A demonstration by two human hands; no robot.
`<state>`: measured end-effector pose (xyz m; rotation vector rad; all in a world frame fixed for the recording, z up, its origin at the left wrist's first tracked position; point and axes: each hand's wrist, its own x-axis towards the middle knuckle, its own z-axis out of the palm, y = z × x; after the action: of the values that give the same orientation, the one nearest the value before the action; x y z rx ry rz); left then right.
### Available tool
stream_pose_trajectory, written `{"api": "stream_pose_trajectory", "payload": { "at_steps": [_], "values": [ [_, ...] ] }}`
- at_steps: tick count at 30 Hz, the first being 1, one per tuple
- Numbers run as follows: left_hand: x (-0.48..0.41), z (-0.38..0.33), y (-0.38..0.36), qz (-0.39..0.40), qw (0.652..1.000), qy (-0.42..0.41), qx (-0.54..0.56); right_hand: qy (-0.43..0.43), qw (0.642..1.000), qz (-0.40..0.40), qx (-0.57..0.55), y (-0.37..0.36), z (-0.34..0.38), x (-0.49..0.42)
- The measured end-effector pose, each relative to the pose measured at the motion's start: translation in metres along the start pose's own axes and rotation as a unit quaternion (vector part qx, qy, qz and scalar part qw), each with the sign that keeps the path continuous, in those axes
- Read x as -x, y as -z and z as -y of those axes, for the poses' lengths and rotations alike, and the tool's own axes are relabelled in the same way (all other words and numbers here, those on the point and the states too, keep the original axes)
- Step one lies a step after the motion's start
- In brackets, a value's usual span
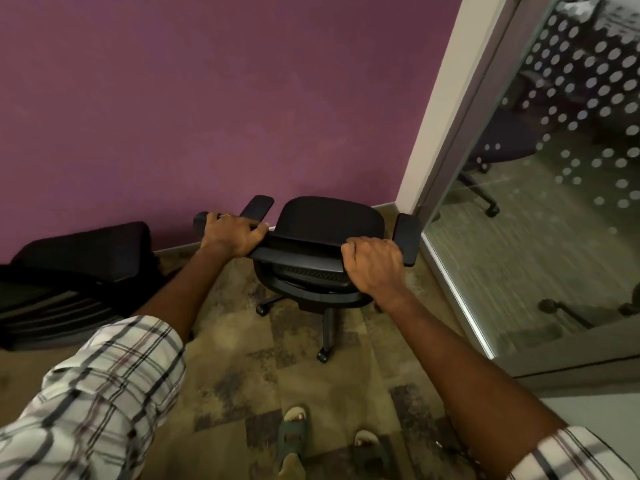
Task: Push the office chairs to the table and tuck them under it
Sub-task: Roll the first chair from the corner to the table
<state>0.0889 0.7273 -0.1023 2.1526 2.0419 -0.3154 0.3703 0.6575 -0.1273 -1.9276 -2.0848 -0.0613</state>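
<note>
A black office chair (329, 220) on castors stands in front of me, its seat facing the purple wall. I look down on its backrest top from behind. My left hand (232, 233) grips the left end of the backrest's top edge. My right hand (372, 263) is closed over the right end of the same edge. The armrests stick out on both sides. A second black office chair (83, 261) stands to the left by the wall, partly cut off by the frame. No table is in view.
The purple wall (207, 98) is close ahead of the chair. A glass partition (554, 168) with white dots runs along the right, with other chairs behind it. Patterned carpet (242, 375) lies between my feet and the chair.
</note>
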Motion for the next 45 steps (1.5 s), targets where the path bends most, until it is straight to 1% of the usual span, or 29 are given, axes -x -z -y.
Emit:
{"api": "stream_pose_trajectory", "payload": {
  "at_steps": [1, 2, 4, 8, 10, 11, 16, 20, 23, 24, 25, 26, 28, 29, 31, 33, 34, 36, 38, 40, 43, 45],
  "values": [
    [0.008, -0.006, -0.005, 0.001, 1.000, 0.015, 0.007, 0.006, 1.000, 0.018, -0.004, 0.004, -0.008, 0.002],
    [0.010, -0.003, -0.007, -0.004, 1.000, 0.012, -0.001, 0.003, 1.000, 0.026, 0.000, 0.003, -0.006, 0.001],
    [0.032, -0.018, -0.021, -0.008, 0.999, 0.047, 0.010, 0.033, 0.999, 0.038, 0.001, 0.009, -0.019, 0.004],
    [0.051, -0.032, -0.016, -0.062, 0.993, 0.090, 0.034, 0.020, 0.999, 0.028, 0.008, 0.023, -0.024, -0.002],
    [0.070, -0.056, -0.023, -0.051, 0.993, 0.103, 0.041, 0.016, 0.999, 0.045, -0.004, 0.024, -0.042, 0.010],
    [0.072, -0.060, -0.022, -0.059, 0.992, 0.100, 0.041, 0.010, 0.999, 0.042, 0.000, 0.023, -0.044, 0.011],
    [0.125, -0.093, -0.041, -0.034, 0.987, 0.146, 0.054, 0.034, 0.997, 0.072, 0.006, 0.024, -0.064, 0.037],
    [0.152, -0.111, -0.048, -0.031, 0.984, 0.167, 0.060, 0.057, 0.996, 0.062, -0.008, 0.029, -0.074, 0.052],
    [0.175, -0.118, -0.045, -0.046, 0.976, 0.202, 0.072, 0.076, 0.996, 0.044, -0.020, 0.033, -0.073, 0.058],
    [0.190, -0.125, -0.050, -0.036, 0.974, 0.211, 0.072, 0.088, 0.995, 0.046, -0.021, 0.035, -0.077, 0.069],
    [0.205, -0.137, -0.057, -0.029, 0.974, 0.214, 0.070, 0.105, 0.993, 0.045, -0.023, 0.035, -0.087, 0.082],
    [0.204, -0.152, -0.063, -0.028, 0.976, 0.202, 0.076, 0.104, 0.993, 0.039, -0.029, 0.034, -0.103, 0.088],
    [0.236, -0.164, -0.074, -0.022, 0.972, 0.206, 0.108, 0.135, 0.990, 0.032, -0.032, 0.036, -0.109, 0.108],
    [0.237, -0.171, -0.074, -0.028, 0.972, 0.199, 0.122, 0.126, 0.991, 0.041, -0.035, 0.037, -0.116, 0.105],
    [0.262, -0.152, -0.073, -0.069, 0.963, 0.232, 0.121, 0.144, 0.988, 0.035, -0.053, 0.041, -0.088, 0.105],
    [0.296, -0.151, -0.083, -0.066, 0.954, 0.263, 0.128, 0.179, 0.982, 0.040, -0.051, 0.044, -0.076, 0.119],
    [0.299, -0.154, -0.087, -0.066, 0.956, 0.258, 0.123, 0.178, 0.982, 0.044, -0.049, 0.042, -0.078, 0.121],
    [0.324, -0.168, -0.101, -0.059, 0.946, 0.287, 0.137, 0.219, 0.972, 0.057, -0.056, 0.043, -0.084, 0.133],
    [0.333, -0.172, -0.109, -0.049, 0.942, 0.293, 0.154, 0.221, 0.972, 0.061, -0.052, 0.037, -0.086, 0.136],
    [0.355, -0.175, -0.113, -0.050, 0.930, 0.329, 0.154, 0.263, 0.961, 0.065, -0.063, 0.041, -0.076, 0.143],
    [0.371, -0.183, -0.113, -0.060, 0.912, 0.373, 0.162, 0.302, 0.947, 0.065, -0.086, 0.041, -0.066, 0.142],
    [0.377, -0.190, -0.109, -0.065, 0.898, 0.399, 0.175, 0.323, 0.938, 0.079, -0.096, 0.042, -0.062, 0.134]
  ]
}}
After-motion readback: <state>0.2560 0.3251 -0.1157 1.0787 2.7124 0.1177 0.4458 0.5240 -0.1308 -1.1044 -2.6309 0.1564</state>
